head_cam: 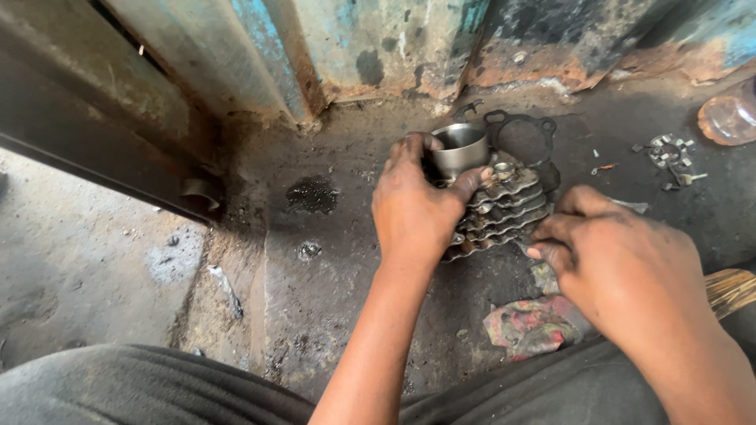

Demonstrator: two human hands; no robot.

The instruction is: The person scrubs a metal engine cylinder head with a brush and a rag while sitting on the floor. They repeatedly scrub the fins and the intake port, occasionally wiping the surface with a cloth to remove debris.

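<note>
A finned metal engine cylinder (pixel 504 206) lies on the grimy floor, with a smooth round sleeve (pixel 460 148) sticking up from its top. My left hand (pixel 413 206) grips the cylinder at the sleeve's base, thumb hooked over the fins. On the lower right side of the fins rests my right hand (pixel 622 264), fingers curled against them. A thin black gasket (pixel 521 126) lies flat on the floor just behind the cylinder.
A dirty patterned rag (pixel 529 324) lies near my right wrist. Small metal parts (pixel 669 153) are scattered at the right, beside a clear plastic container (pixel 728 118). A rusty blue metal wall (pixel 378 47) stands behind. Broom bristles (pixel 728 287) show at the right edge.
</note>
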